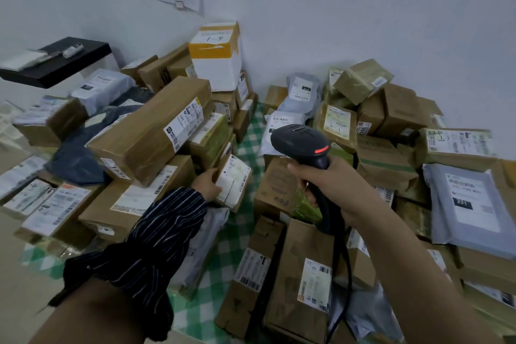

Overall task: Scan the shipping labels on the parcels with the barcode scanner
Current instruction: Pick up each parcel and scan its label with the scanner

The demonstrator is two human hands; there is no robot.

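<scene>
My right hand point(332, 187) grips the handle of a black barcode scanner point(303, 145) with a red strip near its head. The scanner's head points left and down toward the middle of the pile. My left hand point(208, 183), in a dark striped sleeve, holds the edge of a small brown parcel point(233, 181) whose white shipping label faces up toward the scanner. The scanner's black cable point(344, 257) hangs down over the boxes in front of me.
Many brown cardboard parcels point(148, 131) and grey mailer bags point(466, 204) with labels lie piled left and right on a green checked cloth point(251, 131). A white and yellow box point(216, 56) stands at the wall. A black shelf point(55, 63) sits at the far left.
</scene>
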